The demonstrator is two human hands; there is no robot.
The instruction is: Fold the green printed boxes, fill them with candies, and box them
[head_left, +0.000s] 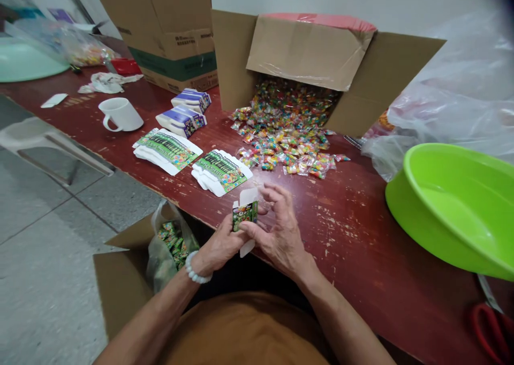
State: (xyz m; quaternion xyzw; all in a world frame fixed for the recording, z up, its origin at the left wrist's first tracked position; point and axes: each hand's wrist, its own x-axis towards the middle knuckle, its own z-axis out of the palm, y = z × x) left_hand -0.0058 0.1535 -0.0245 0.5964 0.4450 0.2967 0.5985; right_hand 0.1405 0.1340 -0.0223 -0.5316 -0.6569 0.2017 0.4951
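I see the left hand (225, 241) grasping a small green printed cardboard box (241, 218) above the near edge of the worn dark-red wooden table (341, 223), its white end flaps standing out at top and bottom. The right hand (283, 234) lays its thumb across the box's front, fingers loosely curved; I cannot tell whether they also grip it. Just beyond lie two fanned stacks of flat green-and-white cartons, one nearer (223, 171) and one farther left (166, 150). Beside them, a heap of small clear-wrapped multicoloured candies (287, 140) spills from an open brown cardboard carton (309, 52). To my right sits a bright lime-green plastic basin (409, 194); to my left, a white handled mug (125, 113).
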